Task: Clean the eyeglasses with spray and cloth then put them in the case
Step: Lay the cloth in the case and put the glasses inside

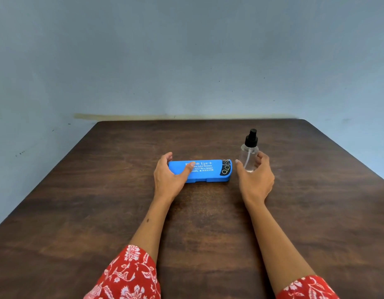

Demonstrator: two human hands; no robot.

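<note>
L hand [170, 173] gripped blue case's [205, 171] left end w/ thumb on lid; R hand [254, 175] cupped around spray bottle [249, 155].

Dark wood-grain counter [100, 212]: two obstacles only, a closed blue plastic glasses case [205, 172] lying flat mid-counter and a clear upright spray bottle with black pump top [249, 154] just right of it, a narrow gap between them. Left hand [170, 175] covers the case's left end; right hand [254, 178] cups the bottle. Bare surface lies open left, right and near; the blue-grey wall [186, 61] closes the far edge.

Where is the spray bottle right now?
The spray bottle stands upright on the table, right of the blue case, with the right hand cupped around it.
</note>
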